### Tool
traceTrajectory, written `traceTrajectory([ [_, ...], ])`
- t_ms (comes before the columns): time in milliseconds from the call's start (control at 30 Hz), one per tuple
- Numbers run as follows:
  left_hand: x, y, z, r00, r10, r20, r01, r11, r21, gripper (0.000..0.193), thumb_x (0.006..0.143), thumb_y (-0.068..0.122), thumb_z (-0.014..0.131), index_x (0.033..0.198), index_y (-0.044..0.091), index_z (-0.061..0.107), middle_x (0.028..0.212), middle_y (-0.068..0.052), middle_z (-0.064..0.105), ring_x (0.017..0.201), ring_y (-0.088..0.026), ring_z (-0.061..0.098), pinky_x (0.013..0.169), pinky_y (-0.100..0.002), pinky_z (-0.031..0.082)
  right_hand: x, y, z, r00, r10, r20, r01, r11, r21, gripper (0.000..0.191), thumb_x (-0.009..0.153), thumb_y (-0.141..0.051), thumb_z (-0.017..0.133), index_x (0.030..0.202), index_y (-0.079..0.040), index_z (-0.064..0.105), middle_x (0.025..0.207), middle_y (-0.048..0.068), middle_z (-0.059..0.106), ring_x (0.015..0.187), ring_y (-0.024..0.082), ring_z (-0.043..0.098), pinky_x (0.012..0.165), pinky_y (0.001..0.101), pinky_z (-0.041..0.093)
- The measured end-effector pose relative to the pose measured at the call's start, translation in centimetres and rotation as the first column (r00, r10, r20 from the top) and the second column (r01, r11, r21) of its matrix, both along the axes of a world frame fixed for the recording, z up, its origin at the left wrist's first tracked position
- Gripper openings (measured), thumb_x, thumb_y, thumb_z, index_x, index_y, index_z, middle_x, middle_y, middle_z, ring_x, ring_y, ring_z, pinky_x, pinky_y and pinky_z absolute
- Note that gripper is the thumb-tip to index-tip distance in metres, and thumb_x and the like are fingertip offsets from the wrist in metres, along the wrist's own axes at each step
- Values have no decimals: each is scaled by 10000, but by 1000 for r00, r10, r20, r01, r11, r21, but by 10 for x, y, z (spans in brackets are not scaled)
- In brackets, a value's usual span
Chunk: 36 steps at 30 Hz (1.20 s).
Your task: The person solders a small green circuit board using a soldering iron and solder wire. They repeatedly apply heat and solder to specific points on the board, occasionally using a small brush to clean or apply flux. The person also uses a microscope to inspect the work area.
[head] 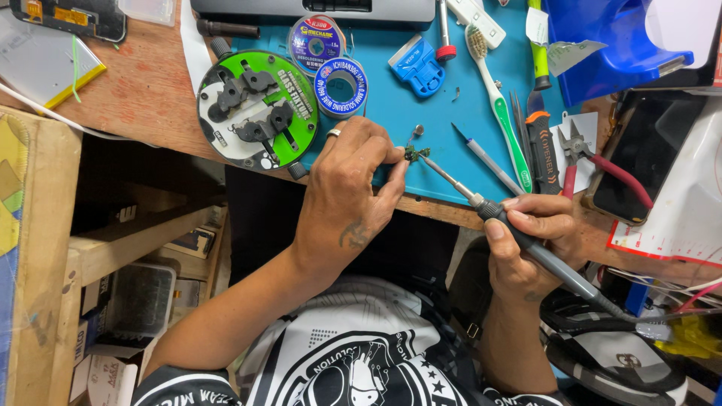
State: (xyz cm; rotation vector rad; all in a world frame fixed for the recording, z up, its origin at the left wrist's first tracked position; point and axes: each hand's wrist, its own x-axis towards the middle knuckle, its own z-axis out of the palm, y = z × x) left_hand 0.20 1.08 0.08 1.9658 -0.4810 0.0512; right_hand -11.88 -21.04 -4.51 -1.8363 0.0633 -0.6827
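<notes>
Head view. The blue mat on the desk serves as landmark. At the mat's near edge, the left hand pinches a small green component between thumb and fingertips; its grip is narrow, closed on the part, and a ring sits on one finger. The right hand, just off the mat's near right corner, wraps a full grip around the handle of a soldering iron; the iron's metal tip slants up and left across the mat edge and meets the component. A grey cable runs from the handle away to the right.

On the mat's far left part lie two spools of solder wick, touching each other. Overlapping the mat's left border stands a round green-and-black fixture. Along the mat's right side lie a green-and-white toothbrush and red-handled cutters. A small blue plastic tool rests near the mat's far middle.
</notes>
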Motion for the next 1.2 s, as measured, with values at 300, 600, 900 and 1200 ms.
traceTrajectory([
  [300,0,1,0,1000,1,8,-1,1000,-2,121,867,6,760,910,-14,649,1027,-145,647,986,-333,637,877,-422,526,0,0,-1,1000,-4,14,4,999,36,226,954,-30,797,1000,-44,576,1059,128,628,910,155,672,888,257,597],
  [600,-1,0,0,1000,2,3,-2,1000,-7,122,864,2,762,907,-14,649,1028,-143,648,991,-324,642,871,-414,531,0,1,0,1000,3,9,-3,1000,26,226,952,-32,792,1027,-50,580,1056,124,633,904,154,673,860,250,603],
  [900,-1,0,0,1000,-2,4,2,1000,0,120,868,0,760,909,-14,648,1023,-140,645,989,-318,642,870,-410,533,1,1,-2,1000,-3,24,1,998,55,221,951,-32,801,998,-42,585,1064,124,626,905,159,677,871,259,603],
  [1200,-1,0,-1,1000,6,3,-6,1000,-8,123,863,-2,765,913,-11,652,1024,-139,647,988,-318,641,865,-412,532,0,1,-2,1000,2,23,-3,998,57,225,958,-30,800,987,-36,577,1063,126,627,907,165,676,876,265,602],
])
